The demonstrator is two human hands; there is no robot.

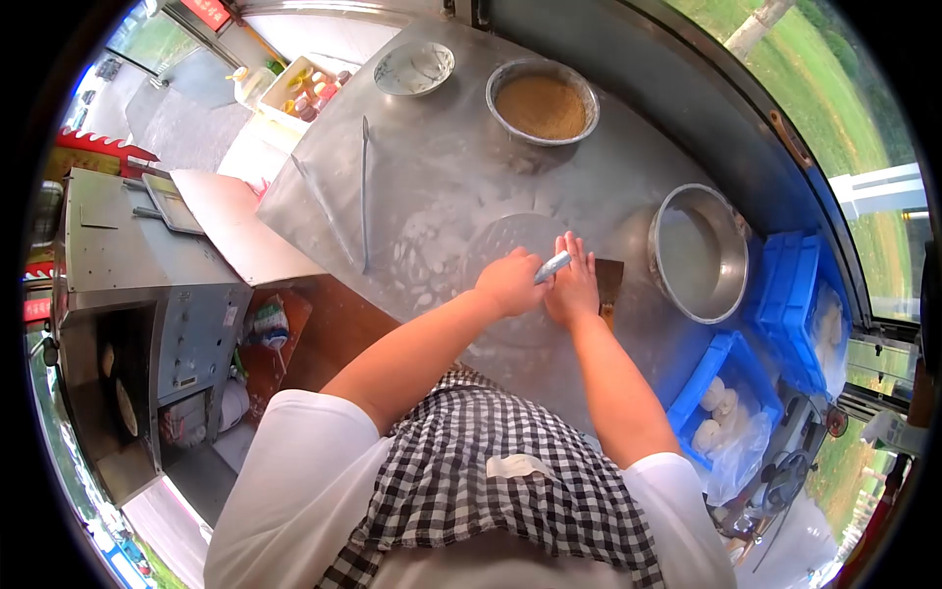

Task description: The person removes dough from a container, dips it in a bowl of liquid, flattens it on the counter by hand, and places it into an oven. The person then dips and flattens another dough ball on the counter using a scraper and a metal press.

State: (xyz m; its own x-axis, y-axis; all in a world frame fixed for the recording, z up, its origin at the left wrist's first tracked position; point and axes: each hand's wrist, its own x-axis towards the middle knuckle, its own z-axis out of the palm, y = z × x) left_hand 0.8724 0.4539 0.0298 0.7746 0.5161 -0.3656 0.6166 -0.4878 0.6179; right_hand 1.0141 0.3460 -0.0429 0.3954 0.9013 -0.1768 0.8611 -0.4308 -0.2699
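My left hand (508,283) is closed in a fist around a short grey rod (553,266), whose rounded end sticks out toward my other hand. Right beside it lies my right hand (573,282), palm down with its fingers stretched out and pointing away from me. Under and around both hands is a faint round flat shape (505,236) on the steel table (442,137). A dark brown flat piece (611,279) shows at the outer side of my right hand, partly covered by it.
A bowl of brown powder (540,106) and a patterned bowl (413,69) stand at the back. To the right are a metal basin (699,253) and blue crates (721,378) holding dough balls (719,398). Long thin metal tongs (365,196) lie on the left.
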